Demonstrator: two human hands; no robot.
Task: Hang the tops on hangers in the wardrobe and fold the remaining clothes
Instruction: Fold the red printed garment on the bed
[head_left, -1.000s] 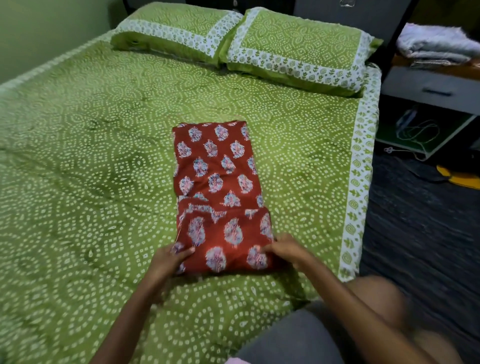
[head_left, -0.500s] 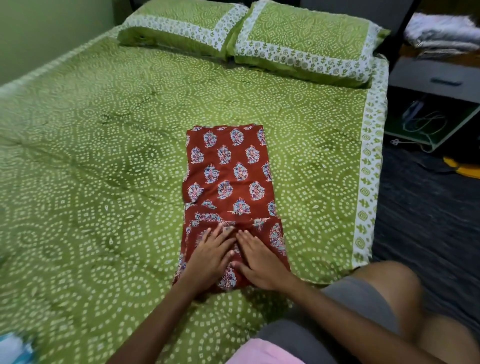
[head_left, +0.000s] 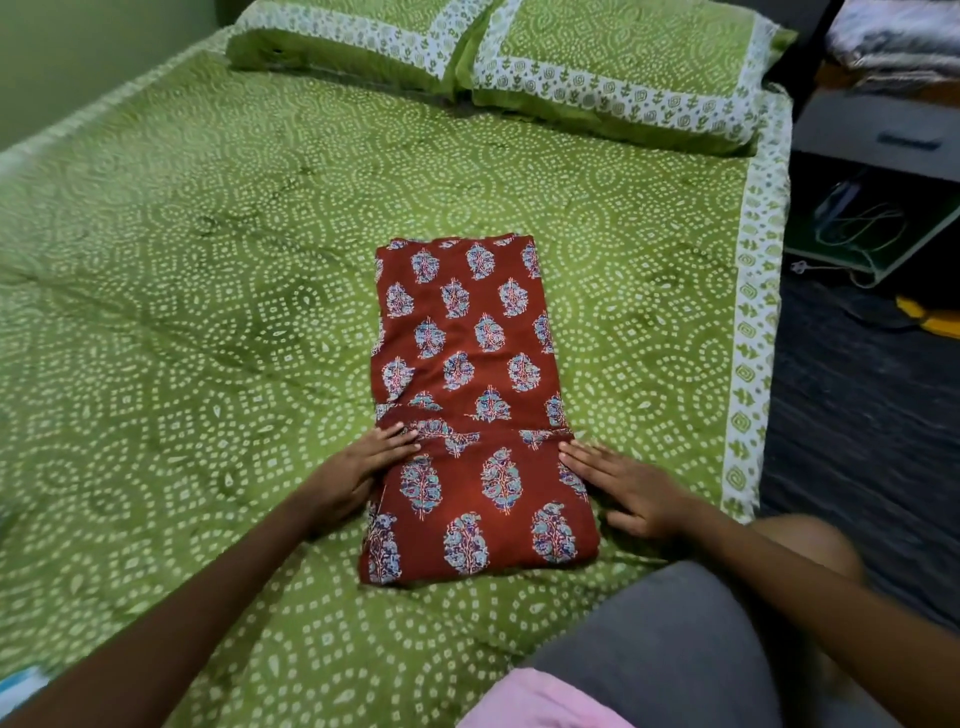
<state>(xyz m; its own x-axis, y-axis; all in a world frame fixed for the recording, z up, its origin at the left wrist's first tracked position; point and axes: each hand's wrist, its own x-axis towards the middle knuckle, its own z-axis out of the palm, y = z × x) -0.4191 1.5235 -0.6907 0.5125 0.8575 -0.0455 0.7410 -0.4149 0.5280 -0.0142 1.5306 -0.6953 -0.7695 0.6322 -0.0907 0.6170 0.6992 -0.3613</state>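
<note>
Nearest, at the bottom edge: a strip of pink fabric (head_left: 540, 701) and a grey-clad knee (head_left: 670, 639) raised at the right. Two bare forearms reaching forward over the green dotted bedspread (head_left: 182, 364).

Just beyond, a red printed garment (head_left: 467, 405), folded into a long narrow rectangle, lying flat on the bedspread towards the bed's right half, long axis running away from the viewer. Near end doubled over into a thicker flap, its folded edge crossing the cloth at fingertip level.

Left hand (head_left: 358, 473) flat at the flap's left edge, fingers straight and together, tips resting on the red cloth near the fold line, palm on the bedspread beside it. Nothing gripped. Right hand (head_left: 631, 491) flat at the flap's right edge, fingers stretched out and slightly spread, touching the side of the cloth, mostly lying on the bedspread. Nothing gripped there either.

Further off, the white patterned border (head_left: 753, 312) of the bedspread along the right side, dark floor (head_left: 857, 415) past it. At the head of the bed, two matching green pillows (head_left: 597, 57) side by side. Far right, a grey bedside unit (head_left: 883, 140) with folded pale cloth (head_left: 893, 36) on top, somewhat blurred, and loose cables (head_left: 862, 228) on a lower shelf.
</note>
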